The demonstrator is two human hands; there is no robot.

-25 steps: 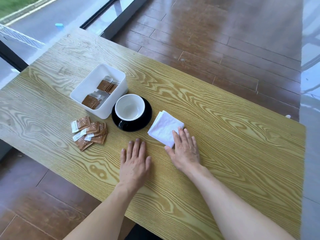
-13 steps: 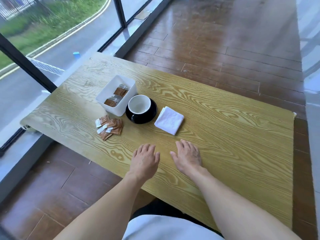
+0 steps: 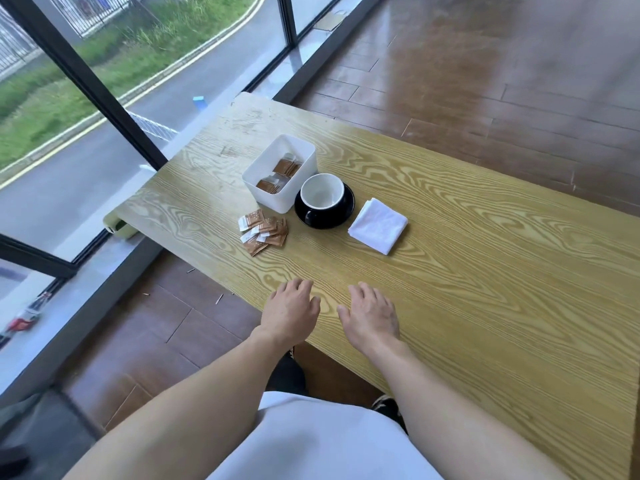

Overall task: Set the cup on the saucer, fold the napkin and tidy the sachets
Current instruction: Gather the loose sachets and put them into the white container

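both hands (image 3: 291, 311) (image 3: 372, 315) withdrawn from folded napkin (image 3: 378, 225), empty, fingers relaxed; loose sachets (image 3: 264, 231) seemingly still untidied.

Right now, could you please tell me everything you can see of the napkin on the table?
The napkin is white, soft-looking cloth or paper, folded into a neat, layered square. It lies flat on the wooden table, turned corner-on, just right of the black saucer without touching it. Neither hand touches it; only the table does.
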